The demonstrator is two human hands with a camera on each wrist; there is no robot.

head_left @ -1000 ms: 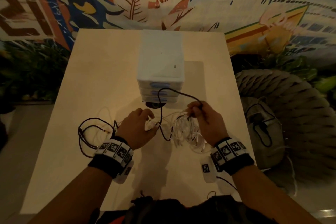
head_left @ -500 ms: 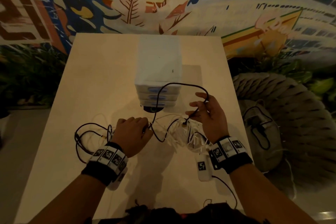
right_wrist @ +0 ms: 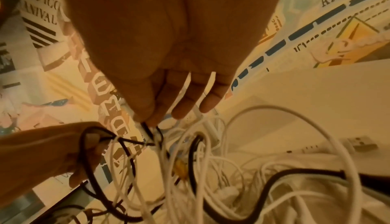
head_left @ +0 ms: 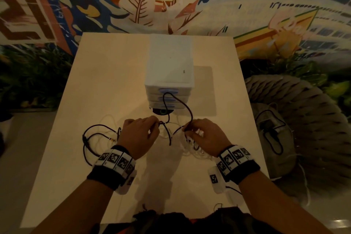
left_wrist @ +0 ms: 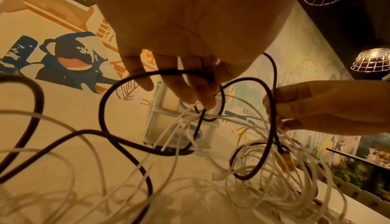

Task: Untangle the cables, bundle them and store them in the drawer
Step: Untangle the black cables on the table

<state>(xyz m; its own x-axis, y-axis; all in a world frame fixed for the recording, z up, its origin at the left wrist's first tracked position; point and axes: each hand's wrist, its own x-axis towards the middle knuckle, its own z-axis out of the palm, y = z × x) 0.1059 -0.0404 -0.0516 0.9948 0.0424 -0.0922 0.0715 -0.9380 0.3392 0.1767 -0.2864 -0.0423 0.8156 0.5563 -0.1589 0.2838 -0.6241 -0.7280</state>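
On surface (head_left: 106,85), just in front of drawer unit (head_left: 169,74): black cable (head_left: 187,109) tangled w/ white cables (right_wrist: 242,169). Left hand (head_left: 139,135) pinches black cable, fingers curled. Right hand (head_left: 206,137) pinches black + white strands betw thumb & fingers. Black loop arches up across drawer fronts.

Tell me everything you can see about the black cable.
The black cable is a thin, dark, round cord, matte as it looks. It is still tangled with the white cables on the table. Both hands pinch it: the left hand and the right hand. Between them it arches up in a loop in front of the drawer unit. More of it lies in loose loops on the table by the left wrist. A yellowish plug hangs at one end.
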